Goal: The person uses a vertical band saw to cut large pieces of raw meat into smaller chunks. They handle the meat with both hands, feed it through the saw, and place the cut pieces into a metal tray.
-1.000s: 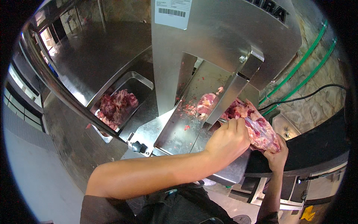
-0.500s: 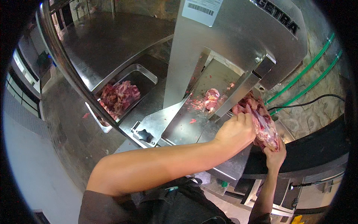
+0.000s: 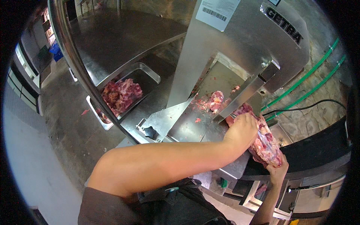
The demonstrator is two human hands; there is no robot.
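Note:
A stainless bandsaw (image 3: 240, 41) stands before me. On its steel table (image 3: 185, 125), left of the vertical guard (image 3: 240, 95), lie a small cut piece of meat (image 3: 215, 101) and scattered scraps. Just right of the guard is a long, pale-red piece of meat (image 3: 264, 142), streaked with fat. My left hand (image 3: 242, 131), fingers curled, grips its upper end close to the guard; the fingertips are partly hidden. My right hand (image 3: 277, 170) holds the lower end from below. The blade itself cannot be made out.
A steel tray (image 3: 148, 69) of meat pieces sits at the left, behind a curved steel rail (image 3: 75, 56). A steel counter (image 3: 112, 37) lies beyond. Green hoses (image 3: 300, 78) and a black cable (image 3: 318, 103) run along the stone wall at the right. A curved black edge (image 3: 311, 150) borders the right.
The view has shifted, so the saw and tray appear in different places. The meat's lower end and my right hand have dropped a little since half a second ago; both hands keep their grip.

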